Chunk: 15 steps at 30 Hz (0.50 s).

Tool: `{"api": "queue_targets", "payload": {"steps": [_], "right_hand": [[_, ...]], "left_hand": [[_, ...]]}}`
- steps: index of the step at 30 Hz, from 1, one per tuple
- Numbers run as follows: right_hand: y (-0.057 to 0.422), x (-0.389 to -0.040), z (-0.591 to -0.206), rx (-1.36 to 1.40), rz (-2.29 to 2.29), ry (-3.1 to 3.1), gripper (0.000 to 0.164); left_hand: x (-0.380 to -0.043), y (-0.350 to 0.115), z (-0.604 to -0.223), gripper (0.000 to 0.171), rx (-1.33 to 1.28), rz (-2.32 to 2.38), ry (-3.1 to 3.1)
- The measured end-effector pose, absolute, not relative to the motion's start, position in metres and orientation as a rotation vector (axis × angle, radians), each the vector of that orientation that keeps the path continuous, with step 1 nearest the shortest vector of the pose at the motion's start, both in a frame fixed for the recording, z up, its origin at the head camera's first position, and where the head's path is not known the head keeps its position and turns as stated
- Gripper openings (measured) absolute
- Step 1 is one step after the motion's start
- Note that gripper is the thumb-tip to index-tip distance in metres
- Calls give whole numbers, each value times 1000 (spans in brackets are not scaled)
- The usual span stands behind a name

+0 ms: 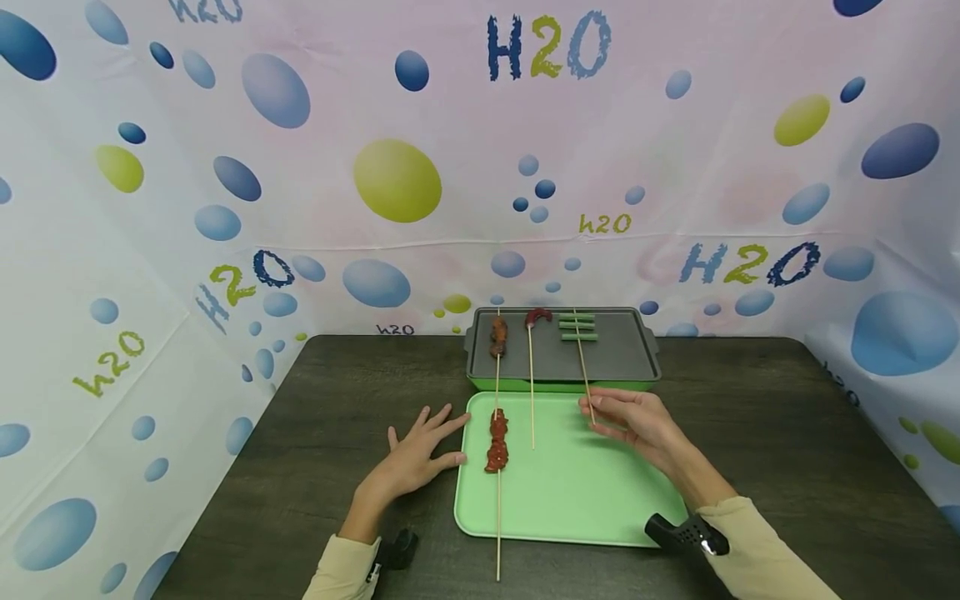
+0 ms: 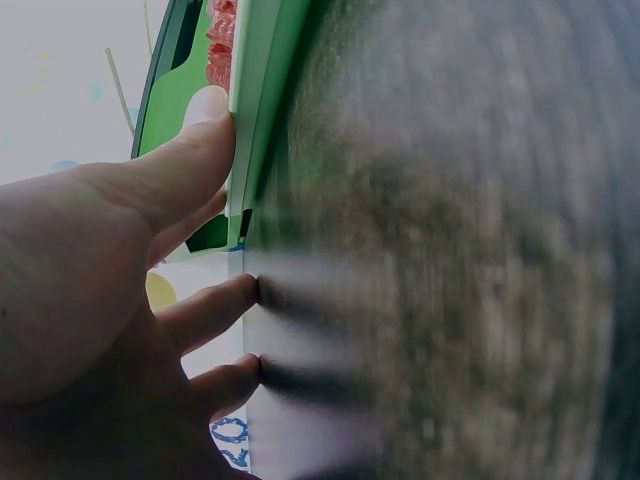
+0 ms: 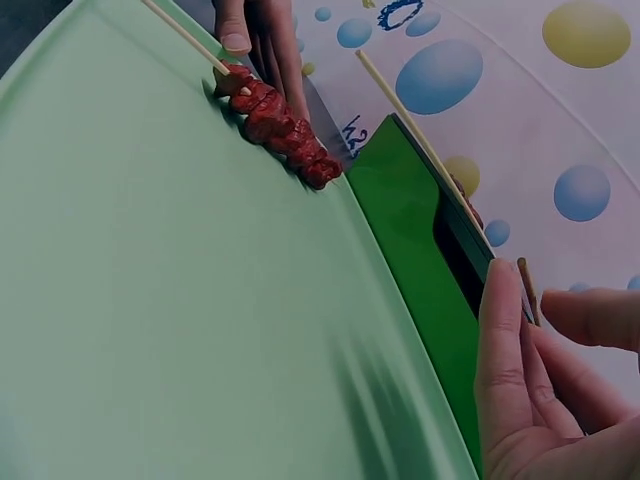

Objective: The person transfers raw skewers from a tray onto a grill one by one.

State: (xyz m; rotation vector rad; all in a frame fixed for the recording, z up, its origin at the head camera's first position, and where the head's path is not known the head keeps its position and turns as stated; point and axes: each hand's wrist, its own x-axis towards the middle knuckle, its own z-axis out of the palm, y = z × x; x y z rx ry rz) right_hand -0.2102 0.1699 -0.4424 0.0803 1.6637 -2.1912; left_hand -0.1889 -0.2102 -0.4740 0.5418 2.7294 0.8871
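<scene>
My right hand (image 1: 637,421) is at the lower end of a wooden skewer (image 1: 582,362), which lies between thumb and fingers. Green vegetable pieces (image 1: 578,337) on that skewer rest on the grill plate (image 1: 622,342). Fingers spread, my left hand (image 1: 412,458) touches the table, its thumb against the left rim of the green tray (image 1: 585,500). On the tray lies a skewer of red meat (image 1: 497,442), its stick jutting past the front edge. The right wrist view shows this red meat (image 3: 285,130) and my right hand (image 3: 560,370) by the grill's green side.
Left on the grill plate is a skewer of brown meat (image 1: 498,336). Beside it lies a skewer with a curled red piece (image 1: 537,316), its stick reaching over the tray. Dark wooden table (image 1: 337,392) surrounds the tray; a patterned curtain (image 1: 465,125) hangs behind.
</scene>
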Motion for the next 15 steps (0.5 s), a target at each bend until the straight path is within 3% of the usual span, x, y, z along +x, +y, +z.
{"api": "queue_targets", "payload": {"steps": [15], "right_hand": [[177, -180, -442, 93, -2153, 1747, 61]], "left_hand": [[-189, -209, -473, 66, 538, 878, 2736]]}}
